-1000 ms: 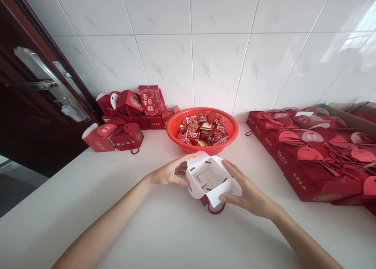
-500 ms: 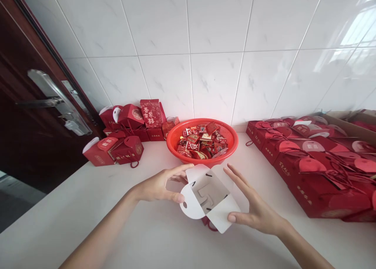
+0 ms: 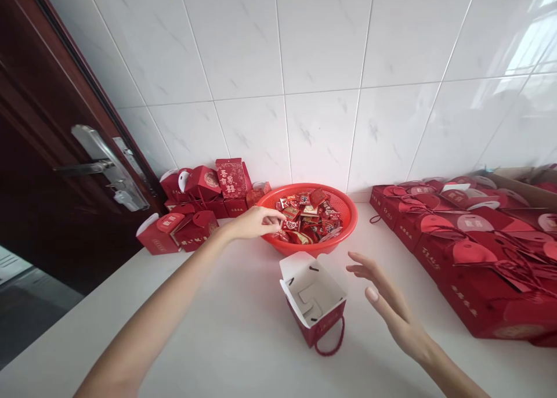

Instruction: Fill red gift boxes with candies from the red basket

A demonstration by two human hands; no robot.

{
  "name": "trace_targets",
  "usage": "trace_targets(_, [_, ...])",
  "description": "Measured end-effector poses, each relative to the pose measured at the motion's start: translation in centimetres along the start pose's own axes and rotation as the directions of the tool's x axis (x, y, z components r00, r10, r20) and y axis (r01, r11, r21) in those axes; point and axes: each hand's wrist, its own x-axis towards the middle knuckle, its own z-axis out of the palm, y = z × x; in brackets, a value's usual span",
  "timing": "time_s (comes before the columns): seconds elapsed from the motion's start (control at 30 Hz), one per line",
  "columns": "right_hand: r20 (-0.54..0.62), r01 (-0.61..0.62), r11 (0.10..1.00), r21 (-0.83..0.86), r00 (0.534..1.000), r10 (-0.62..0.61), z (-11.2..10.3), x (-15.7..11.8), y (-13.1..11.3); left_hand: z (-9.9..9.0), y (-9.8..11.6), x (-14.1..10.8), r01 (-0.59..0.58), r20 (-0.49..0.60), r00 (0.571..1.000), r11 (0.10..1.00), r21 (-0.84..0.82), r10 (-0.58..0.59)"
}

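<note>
A small red gift box (image 3: pixel 319 325) with a white inside stands upright on the white table, its top flaps spread and its folded bottom showing. Dark cord ends poke through its inner walls, and a red rope handle (image 3: pixel 333 343) hangs at the front. My left hand (image 3: pixel 255 223) is over the left rim of a red plastic basket (image 3: pixel 348 221), fingers loosely bent and apart at the wrapped sweets (image 3: pixel 304 212); none shows in its grip. Just right of the box, my right hand (image 3: pixel 389 305) hovers open, touching nothing.
Rows of closed red gift boxes (image 3: pixel 461 264) fill the table's right side, with a cardboard carton (image 3: pixel 517 177) behind. More red boxes (image 3: pixel 195 227) stand at the back left. A tiled wall (image 3: pixel 317 125) rises behind, and a dark door (image 3: pixel 52 172) is at left.
My left hand has left the box flap and moved up to the basket. My right hand has let go and drawn off rightward. The side flaps have folded outward, exposing the box's red front.
</note>
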Motion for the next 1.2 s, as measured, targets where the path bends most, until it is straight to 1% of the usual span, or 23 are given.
trace_targets(0.07, [-0.026, -0.066, 0.998, -0.024, 0.998, 0.065, 0.1, 0.1, 0.0, 0.4, -0.4, 2.9, 0.031, 0.106, 0.993, 0.985, 0.168, -0.050])
trace_targets(0.17, [-0.039, -0.084, 0.993, -0.081, 0.996, 0.081, 0.4, 0.1, 0.3, 1.8, -0.9, 6.7, 0.016, 0.162, 0.983, 0.915, 0.402, -0.088])
trace_targets(0.23, [-0.039, -0.068, 0.991, -0.115, 0.997, 0.063, 0.5, 0.1, 0.5, 2.8, -1.1, 8.4, -0.007, 0.176, 0.981, 0.886, 0.464, -0.085])
trace_targets(0.3, [-0.035, -0.042, 0.989, -0.141, 0.999, 0.037, 0.6, 0.1, 0.8, 3.4, -1.4, 9.5, -0.021, 0.180, 0.981, 0.883, 0.469, -0.073])
trace_targets(0.37, [-0.035, -0.012, 0.987, -0.162, 0.999, 0.007, 0.6, 0.0, 1.0, 3.6, -1.6, 9.9, -0.026, 0.185, 0.981, 0.892, 0.451, -0.065])
trace_targets(0.47, [-0.040, 0.016, 0.982, -0.187, 0.999, -0.024, 0.7, 0.0, 1.1, 3.5, -1.9, 9.7, -0.021, 0.178, 0.982, 0.916, 0.400, -0.056])
trace_targets(0.6, [-0.041, 0.029, 0.979, -0.199, 0.998, -0.038, 0.9, 0.1, 1.2, 3.4, -2.1, 9.1, -0.013, 0.114, 0.993, 0.944, 0.329, -0.026])
trace_targets(0.73, [-0.043, 0.015, 0.980, -0.198, 0.999, -0.024, 1.1, 0.4, 1.4, 3.5, -1.8, 9.1, -0.022, 0.075, 0.997, 0.962, 0.272, 0.001])
trace_targets(0.83, [-0.042, 0.002, 0.981, -0.196, 0.999, -0.010, 1.2, 0.5, 1.6, 3.5, -1.1, 9.7, -0.027, 0.067, 0.998, 0.961, 0.275, 0.009])
trace_targets(0.97, [-0.031, 0.009, 0.981, -0.195, 0.999, -0.016, 1.5, 0.5, 1.9, 4.1, 0.6, 11.0, -0.055, 0.151, 0.989, 0.940, 0.337, 0.004])
trace_targets(1.07, [-0.012, 0.025, 0.979, -0.204, 1.000, -0.028, 1.5, 0.4, 2.0, 5.2, 2.1, 11.9, -0.040, 0.197, 0.979, 0.909, 0.414, -0.047])
trace_targets(1.2, [0.001, 0.050, 0.977, -0.209, 0.999, -0.051, 1.5, 0.2, 2.1, 6.2, 3.7, 12.0, 0.016, 0.202, 0.970, 0.867, 0.498, -0.134])
